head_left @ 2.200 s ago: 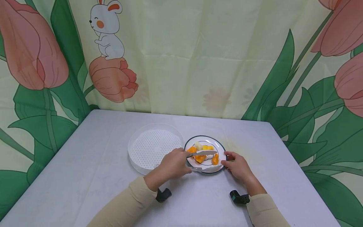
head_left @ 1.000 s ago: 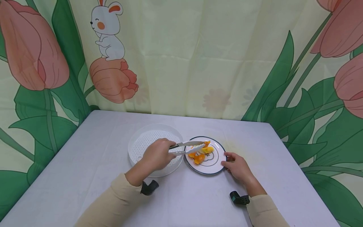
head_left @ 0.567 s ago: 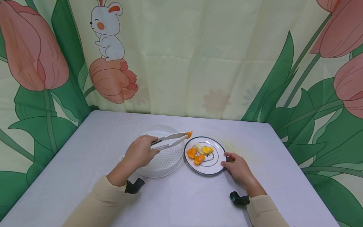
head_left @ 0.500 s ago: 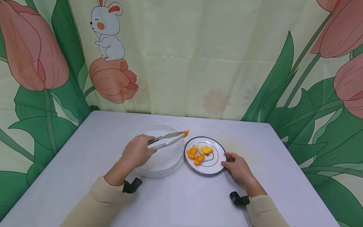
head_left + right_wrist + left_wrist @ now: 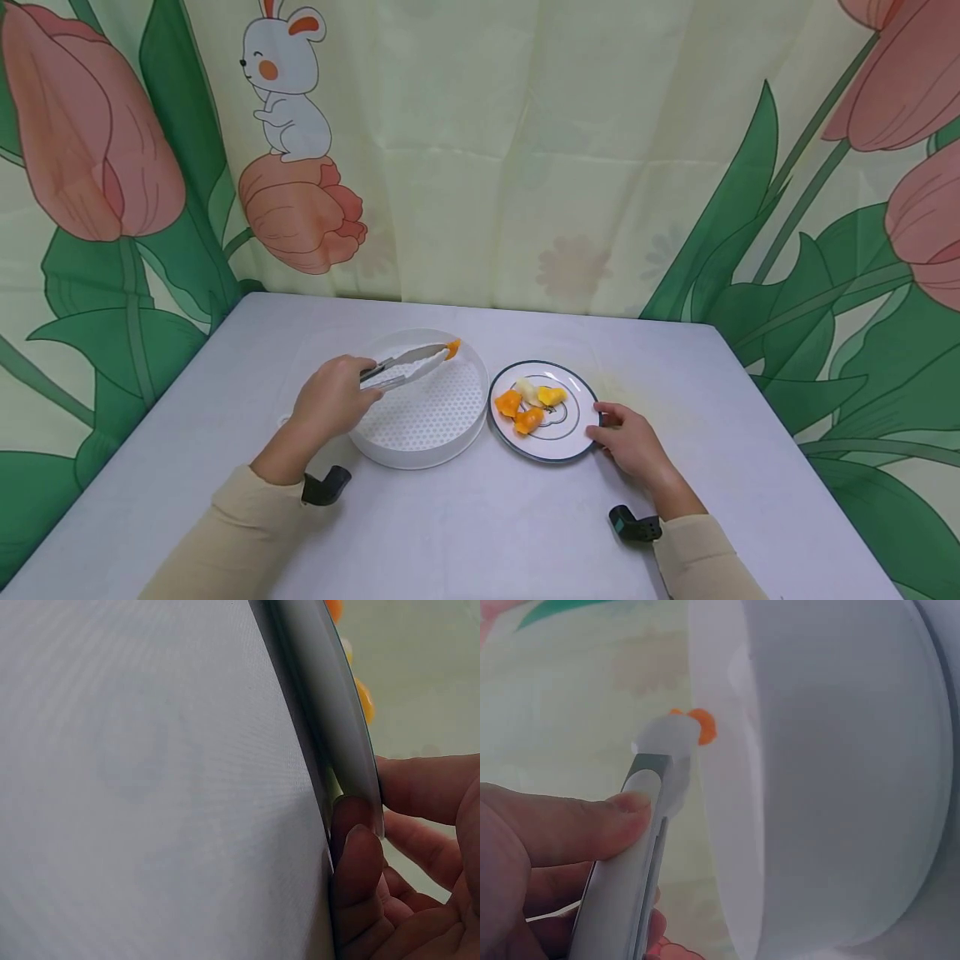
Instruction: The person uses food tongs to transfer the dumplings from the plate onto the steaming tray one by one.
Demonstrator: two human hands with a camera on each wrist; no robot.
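Note:
My left hand (image 5: 327, 402) holds a pair of metal tongs (image 5: 408, 357) with pale tips, thumb along one arm. Between the tips is a small orange dumpling-shaped piece (image 5: 453, 348), above the far part of a round white steamer tray (image 5: 420, 458) with a perforated bottom. In the left wrist view, the orange piece (image 5: 704, 726) shows just past the tong tips, beside the tray's tall wall (image 5: 840, 772). My right hand (image 5: 630, 437) pinches the right rim of a white plate (image 5: 573, 425) with a dark blue edge. Several similar pieces (image 5: 529, 420), orange, yellow and whitish, lie on the plate's left half.
A white cloth covers the table (image 5: 480, 533). Plate and tray stand side by side, nearly touching. Behind the table hangs a curtain (image 5: 480, 167) printed with tulips and a rabbit. Each wrist carries a black camera mount (image 5: 327, 486).
The tongs picked an orange piece off the plate, and my left hand carried it leftward over the tray. My right hand has stayed at the plate's rim.

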